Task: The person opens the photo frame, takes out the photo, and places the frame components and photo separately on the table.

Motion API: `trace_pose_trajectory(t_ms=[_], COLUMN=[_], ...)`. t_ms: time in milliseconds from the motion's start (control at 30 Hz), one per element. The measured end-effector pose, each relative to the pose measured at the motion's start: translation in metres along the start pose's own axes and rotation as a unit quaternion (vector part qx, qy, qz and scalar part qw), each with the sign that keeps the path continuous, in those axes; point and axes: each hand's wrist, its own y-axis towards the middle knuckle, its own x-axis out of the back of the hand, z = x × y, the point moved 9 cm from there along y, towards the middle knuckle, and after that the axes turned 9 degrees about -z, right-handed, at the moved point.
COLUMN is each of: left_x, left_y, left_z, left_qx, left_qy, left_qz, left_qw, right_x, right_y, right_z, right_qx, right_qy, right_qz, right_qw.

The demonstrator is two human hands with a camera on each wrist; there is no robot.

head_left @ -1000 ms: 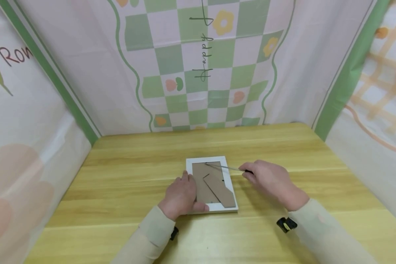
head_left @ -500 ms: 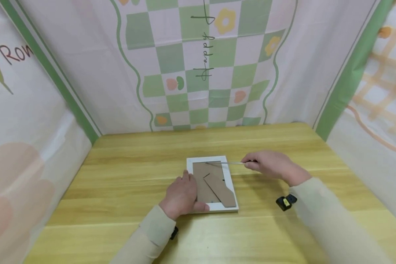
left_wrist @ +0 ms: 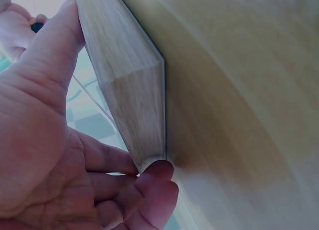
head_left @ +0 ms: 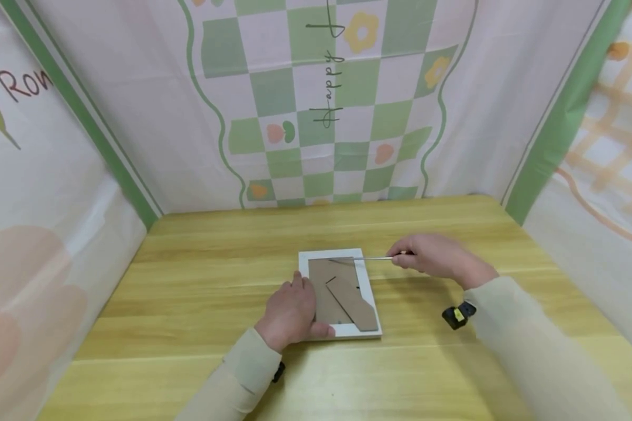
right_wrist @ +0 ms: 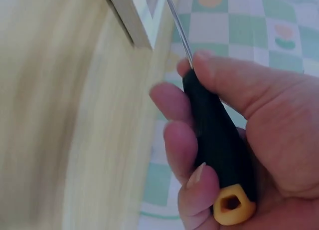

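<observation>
A white-rimmed picture frame (head_left: 363, 275) lies face down on the wooden table, its brown backing board (head_left: 320, 275) and folded stand leg (head_left: 356, 307) upward. My left hand (head_left: 288, 310) grips its near left corner, thumb along the near edge, fingers at the left side; the left wrist view shows the frame's wood-grain sides (left_wrist: 132, 105) between them. In my right hand (head_left: 434, 254) is a screwdriver, its black handle (right_wrist: 214, 135) with a yellow end wrapped by the fingers. Its thin metal shaft (head_left: 374, 258) reaches left over the frame, tip at the backing's far edge.
The wooden table (head_left: 216, 263) carries the frame near its middle. Printed cloths hang behind and at both sides, the back cloth (head_left: 316, 158) in green checks. A small black tab (head_left: 357, 287) shows on the backing's right edge.
My right hand has risen and moved slightly away from me, so the screwdriver's shaft now lies nearly level across the frame. The tip stays near the same spot; my left hand keeps its hold.
</observation>
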Motion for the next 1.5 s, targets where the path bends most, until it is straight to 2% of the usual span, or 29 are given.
trace_pose_trajectory(t_ms=[133,233,400,800,1000,1133,1500], left_x=[-0.001,-0.002,-0.003,-0.006,-0.007,-0.006,-0.006], left_y=[0.0,0.0,0.0,0.0,0.001,0.001,0.002], left_z=[0.0,0.001,0.003,0.005,0.006,0.005,0.004], left_qx=[0.003,0.007,0.012,0.022,0.023,0.018,0.01], left_qy=[0.005,0.004,0.001,-0.002,-0.007,-0.007,-0.007], left_qz=[0.002,0.004,0.01,0.021,0.025,0.018,0.009], left_qw=[1.0,1.0,0.9999,0.9995,0.9994,0.9997,0.9999], right_x=[0.002,0.002,-0.001,-0.003,0.003,0.006,0.012], right_y=[-0.012,-0.02,-0.026,-0.027,-0.025,-0.023,-0.004], right_z=[0.012,0.017,0.024,0.027,0.035,0.033,0.018], right_qx=[0.019,0.018,0.021,0.007,0.023,0.02,0.025], right_qy=[-0.066,-0.09,-0.116,-0.131,-0.145,-0.154,-0.135], right_qz=[-0.07,-0.098,-0.112,-0.142,-0.171,-0.163,-0.091], right_qw=[0.9952,0.991,0.9867,0.9811,0.9743,0.9743,0.9863])
